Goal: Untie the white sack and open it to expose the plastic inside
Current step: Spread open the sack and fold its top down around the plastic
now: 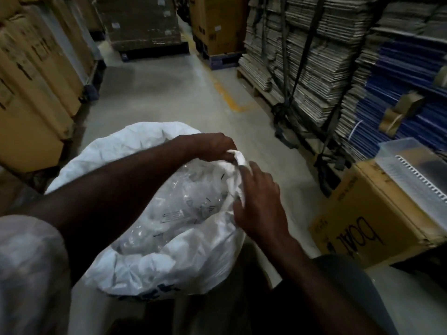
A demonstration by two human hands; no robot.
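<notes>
- Pinching the twisted white tie strip (238, 157), both hands — left hand (212, 146), right hand (260, 204) — are closed on it.
- If yanked, the crumpled white woven sack (169, 262) could be torn — clear plastic (183, 204) spilled.

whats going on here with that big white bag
A person stands over a white sack on a warehouse floor, working at its mouth with both hands. The left hand and the right hand each pinch the twisted white tie strip at the far rim. The mouth already gapes, showing clear plastic inside.
</notes>
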